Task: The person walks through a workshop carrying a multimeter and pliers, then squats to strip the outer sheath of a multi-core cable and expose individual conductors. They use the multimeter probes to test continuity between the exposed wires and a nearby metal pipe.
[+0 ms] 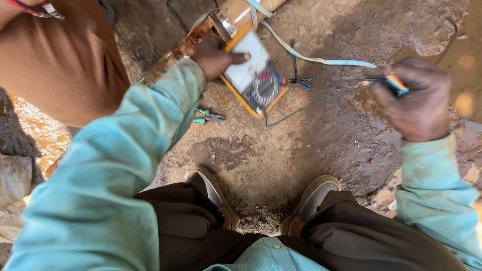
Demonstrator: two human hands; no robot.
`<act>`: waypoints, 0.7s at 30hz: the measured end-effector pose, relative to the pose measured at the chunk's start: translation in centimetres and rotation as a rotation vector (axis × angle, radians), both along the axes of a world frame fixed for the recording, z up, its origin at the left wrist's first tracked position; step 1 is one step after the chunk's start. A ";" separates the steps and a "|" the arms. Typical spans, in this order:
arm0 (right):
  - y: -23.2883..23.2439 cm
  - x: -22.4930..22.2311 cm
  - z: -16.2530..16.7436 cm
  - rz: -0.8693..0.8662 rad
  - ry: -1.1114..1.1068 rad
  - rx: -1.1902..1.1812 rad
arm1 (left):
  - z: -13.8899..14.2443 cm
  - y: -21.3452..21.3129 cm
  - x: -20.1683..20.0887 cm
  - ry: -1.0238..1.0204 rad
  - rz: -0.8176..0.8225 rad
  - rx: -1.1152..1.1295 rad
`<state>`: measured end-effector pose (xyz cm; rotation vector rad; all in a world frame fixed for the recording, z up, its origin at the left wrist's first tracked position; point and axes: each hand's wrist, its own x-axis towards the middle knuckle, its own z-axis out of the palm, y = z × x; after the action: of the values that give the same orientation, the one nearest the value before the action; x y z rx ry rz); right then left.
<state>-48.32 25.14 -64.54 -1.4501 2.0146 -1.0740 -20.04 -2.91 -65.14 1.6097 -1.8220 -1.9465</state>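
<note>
Fingers of left hand (217, 56) spread over the upper left edge of a yellow-cased multimeter (255, 74), thumb laid across its pale dial face; grip looks meant to steady the meter and keep the face readable from above. Meter lies flat on the dirt ground (281, 150), tilted, its top end against a rusty metal piece (188, 45) just beyond the fingers. Fingers of right hand (414, 98) curled shut around probe leads (396, 83), a coloured-banded tip sticking out past the knuckles; dark wires (321, 100) run from that fist back toward the meter's lower corner, so the hand holds the leads clear of the ground. Image of this hand is motion-blurred, so exact finger placement cannot be told. Between the two hands: a pale blue strap (311, 58) trailing across the dirt, and a small dark clip tangle (300, 80) just right of the meter. Below the left-hand fingers, small pliers with teal handles (208, 117) lie on the ground. Farther out: both shoes (311, 198) planted in a squat, teal sleeves, a second person's brown-clad limb (65, 60) at upper left.
</note>
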 end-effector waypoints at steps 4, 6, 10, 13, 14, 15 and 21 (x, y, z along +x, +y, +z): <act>-1.2 2.1 -1.7 0.163 0.215 -0.163 | -4.3 1.7 0.4 -0.190 -0.120 0.143; -1.7 3.2 -2.2 0.180 0.192 -0.207 | -5.7 1.3 0.8 -0.130 -0.161 0.212; -2.4 4.8 -2.5 0.252 0.156 -0.246 | -6.6 1.0 1.5 -0.487 -0.502 -0.199; -2.6 5.9 -2.4 0.202 0.183 -0.154 | -6.3 2.4 1.5 -0.562 -0.813 -0.657; -2.7 6.2 -2.2 0.237 0.224 -0.171 | -6.0 3.3 1.3 -0.508 -0.771 -0.695; -2.8 6.5 -2.2 0.271 0.267 -0.194 | -5.8 4.0 0.6 -0.454 -0.725 -0.737; -3.3 8.6 -2.8 0.528 0.472 -0.147 | -5.5 6.7 -8.2 0.187 -0.382 0.339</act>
<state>-39.77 21.79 -67.33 -2.3165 1.6791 -0.7055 -28.28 3.82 -70.64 1.1457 -1.9143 -2.5879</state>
